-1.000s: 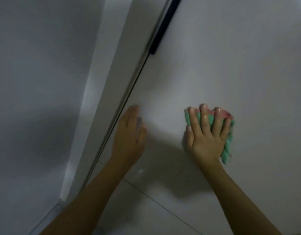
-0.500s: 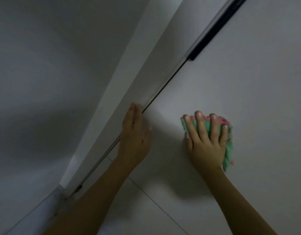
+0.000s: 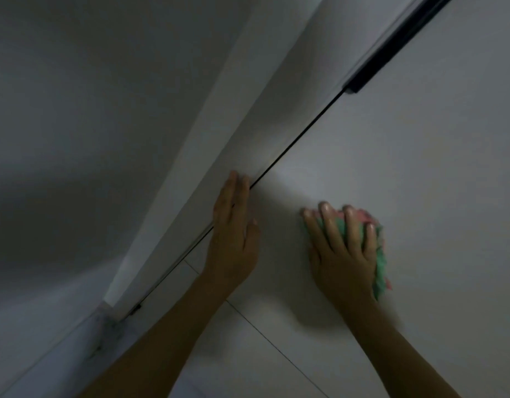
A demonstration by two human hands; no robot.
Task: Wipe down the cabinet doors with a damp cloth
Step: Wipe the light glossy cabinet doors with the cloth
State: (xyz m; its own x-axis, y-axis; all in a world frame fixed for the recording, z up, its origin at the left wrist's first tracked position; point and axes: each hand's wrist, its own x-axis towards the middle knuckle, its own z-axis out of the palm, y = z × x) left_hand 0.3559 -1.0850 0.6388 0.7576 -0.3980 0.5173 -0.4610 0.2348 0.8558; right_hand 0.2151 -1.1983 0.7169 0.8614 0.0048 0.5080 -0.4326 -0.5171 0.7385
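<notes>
Flat-fingered, the right hand (image 3: 344, 254) presses a crumpled green-and-pink cloth (image 3: 380, 262) against the smooth white cabinet door (image 3: 420, 182), its grip spread rather than closed round it. At nine o'clock of it the left hand (image 3: 233, 237) rests open across the dark door seam (image 3: 299, 136). A black bar handle (image 3: 391, 44) sits toward one o'clock. Overlapping strokes under even pressure would probably clean best, with the bracing hand steadying the panel.
</notes>
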